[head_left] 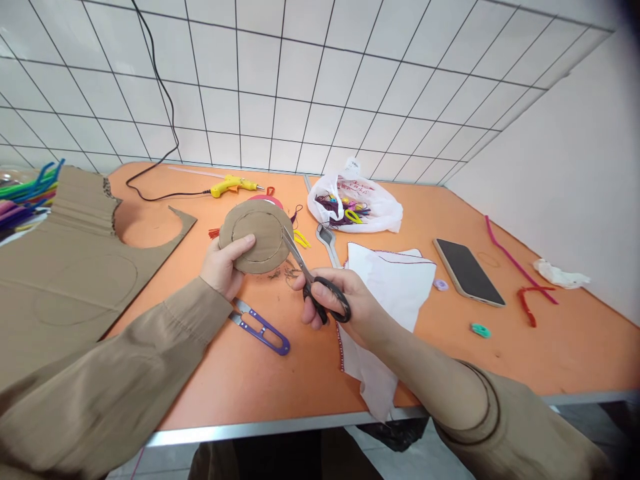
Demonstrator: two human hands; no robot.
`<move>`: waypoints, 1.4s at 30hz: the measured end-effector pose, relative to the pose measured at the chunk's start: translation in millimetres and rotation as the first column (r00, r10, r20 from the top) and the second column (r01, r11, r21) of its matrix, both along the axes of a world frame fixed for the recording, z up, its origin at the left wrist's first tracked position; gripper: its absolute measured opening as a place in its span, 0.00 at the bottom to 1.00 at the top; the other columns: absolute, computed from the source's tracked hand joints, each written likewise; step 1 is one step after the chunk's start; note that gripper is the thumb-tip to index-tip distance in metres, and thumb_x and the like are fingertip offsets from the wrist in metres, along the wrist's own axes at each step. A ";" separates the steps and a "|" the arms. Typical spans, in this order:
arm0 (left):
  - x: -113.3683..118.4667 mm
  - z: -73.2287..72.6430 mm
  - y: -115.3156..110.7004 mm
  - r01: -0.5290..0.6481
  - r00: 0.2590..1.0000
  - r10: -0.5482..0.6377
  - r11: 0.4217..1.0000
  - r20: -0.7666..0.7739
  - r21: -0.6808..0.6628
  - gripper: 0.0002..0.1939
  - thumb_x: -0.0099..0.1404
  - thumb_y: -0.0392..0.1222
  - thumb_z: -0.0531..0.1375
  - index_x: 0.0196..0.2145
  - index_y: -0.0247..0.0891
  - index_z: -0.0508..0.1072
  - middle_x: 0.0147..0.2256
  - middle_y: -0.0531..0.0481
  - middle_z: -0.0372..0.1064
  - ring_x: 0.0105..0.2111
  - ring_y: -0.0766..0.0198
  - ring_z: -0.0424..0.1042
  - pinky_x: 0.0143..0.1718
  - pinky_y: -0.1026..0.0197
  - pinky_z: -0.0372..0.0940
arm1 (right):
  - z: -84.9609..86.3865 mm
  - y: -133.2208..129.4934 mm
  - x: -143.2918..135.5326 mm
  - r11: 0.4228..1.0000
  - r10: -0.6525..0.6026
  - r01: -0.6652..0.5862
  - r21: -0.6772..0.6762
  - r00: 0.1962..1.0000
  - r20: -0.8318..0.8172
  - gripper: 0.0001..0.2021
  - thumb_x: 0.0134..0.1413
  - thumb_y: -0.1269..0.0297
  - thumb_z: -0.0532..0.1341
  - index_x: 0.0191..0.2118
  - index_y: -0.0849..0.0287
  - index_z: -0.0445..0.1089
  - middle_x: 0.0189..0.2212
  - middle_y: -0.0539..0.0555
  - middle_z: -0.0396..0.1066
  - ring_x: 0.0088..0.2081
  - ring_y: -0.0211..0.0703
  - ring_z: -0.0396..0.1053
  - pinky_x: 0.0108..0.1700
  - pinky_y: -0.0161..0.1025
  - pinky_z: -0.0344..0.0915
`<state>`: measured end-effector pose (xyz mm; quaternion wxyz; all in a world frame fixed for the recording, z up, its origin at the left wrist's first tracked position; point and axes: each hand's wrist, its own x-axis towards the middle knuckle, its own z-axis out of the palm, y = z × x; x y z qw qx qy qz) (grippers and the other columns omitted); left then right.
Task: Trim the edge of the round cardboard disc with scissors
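Note:
My left hand [227, 263] grips a round cardboard disc [265, 227] by its lower left edge, thumb on top. A smaller circle is marked on the disc's face. In my right hand [333, 300] is a pair of scissors [306, 267] with black handles, fingers through the loops. The blade tips touch or lie over the disc's right side near the marked line; I cannot tell whether they have cut in. Purple thread snips [263, 330] lie on the table just below my left hand. A white cloth [395, 280] with a dark red stitched edge lies beneath my right forearm.
A large cut cardboard sheet [75, 280] covers the left side, pipe cleaners [30, 200] on it. At the back lie a corded yellow glue gun [233, 185] and a plastic bag [380, 207] of threads. A phone [470, 270] and red pipe cleaners [527, 307] lie right.

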<state>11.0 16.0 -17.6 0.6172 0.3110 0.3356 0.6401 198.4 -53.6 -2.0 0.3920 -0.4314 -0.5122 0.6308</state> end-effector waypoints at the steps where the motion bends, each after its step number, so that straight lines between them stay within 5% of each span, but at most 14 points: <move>1: 0.1 0.2 -0.5 0.002 1.000 -0.002 1.000 -0.009 0.007 0.20 0.41 0.37 0.72 0.35 0.36 0.79 0.35 0.44 0.80 0.41 0.48 0.77 0.41 0.52 0.73 | -0.6 0.2 -0.2 1.000 -0.002 0.002 0.002 1.000 0.002 0.22 0.46 0.46 0.66 0.36 0.63 0.70 0.19 0.50 0.72 0.18 0.36 0.67 0.22 0.33 0.57; 10: 4.8 3.4 -8.0 0.010 1.000 -0.010 1.000 0.018 0.003 0.19 0.41 0.36 0.73 0.34 0.35 0.79 0.36 0.45 0.79 0.37 0.55 0.77 0.36 0.59 0.72 | -4.8 1.2 -1.9 1.000 -0.008 0.008 0.026 1.000 -0.014 0.22 0.47 0.46 0.66 0.36 0.62 0.70 0.18 0.50 0.72 0.18 0.36 0.67 0.22 0.33 0.60; 31: 6.7 4.0 -10.8 0.006 0.999 -0.005 1.000 0.040 -0.019 0.23 0.42 0.37 0.73 0.38 0.35 0.78 0.40 0.42 0.79 0.48 0.46 0.75 0.48 0.50 0.72 | 4.4 -5.1 -3.2 0.995 -0.096 0.093 0.034 0.991 0.090 0.18 0.48 0.48 0.63 0.30 0.61 0.71 0.15 0.48 0.67 0.16 0.33 0.61 0.20 0.32 0.55; 42: 1.6 3.1 -5.4 -0.016 0.999 0.018 0.998 -0.032 0.058 0.22 0.40 0.38 0.74 0.37 0.36 0.80 0.36 0.44 0.79 0.40 0.51 0.77 0.38 0.57 0.73 | 8.6 -6.3 -6.1 0.992 -0.125 0.122 0.031 0.989 0.086 0.18 0.46 0.49 0.64 0.23 0.60 0.67 0.14 0.48 0.65 0.16 0.31 0.59 0.19 0.31 0.52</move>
